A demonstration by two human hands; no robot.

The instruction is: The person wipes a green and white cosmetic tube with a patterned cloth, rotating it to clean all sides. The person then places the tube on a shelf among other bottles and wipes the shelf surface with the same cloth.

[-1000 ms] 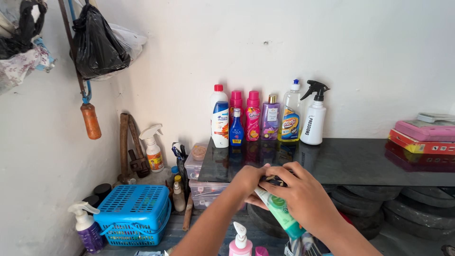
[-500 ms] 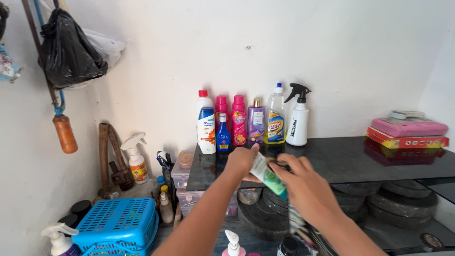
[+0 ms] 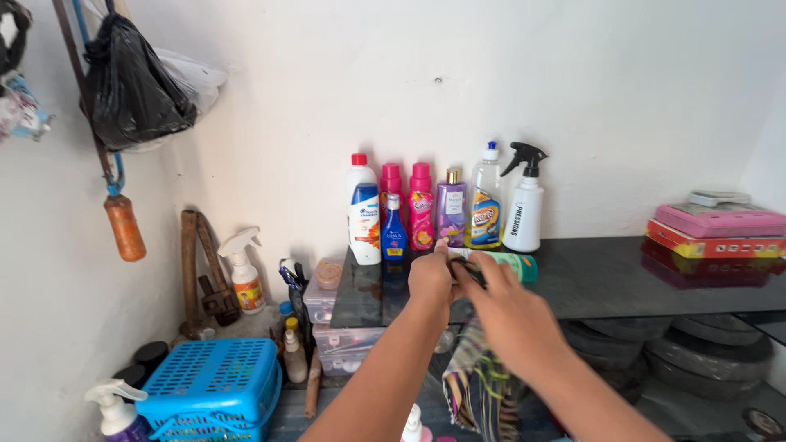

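My left hand (image 3: 431, 277) and my right hand (image 3: 501, 304) are both closed on a green and white tube (image 3: 509, 263), held lying sideways just above the black shelf (image 3: 622, 274). The tube's green end points right. Its left end is hidden between my fingers. A striped cloth (image 3: 479, 381) hangs below my right wrist. Just behind my hands a row of bottles stands against the wall: a white bottle with a red cap (image 3: 362, 209), a small blue bottle (image 3: 394, 229), two pink bottles (image 3: 421, 205), a purple bottle (image 3: 451, 214), a clear bottle (image 3: 485, 200) and a white spray bottle (image 3: 524, 201).
Pink and red boxes (image 3: 714, 227) lie at the shelf's right end. Clear plastic boxes (image 3: 332, 315) sit under the shelf's left end. A blue basket (image 3: 214, 389) and spray bottles (image 3: 242, 272) stand on the floor at left. A black bag (image 3: 131, 82) hangs on the left wall. Dark tyres (image 3: 696, 348) lie under the shelf.
Both hands have lifted the tube up and forward to shelf height, and it has turned from slanted to lying sideways. The view has risen slightly.
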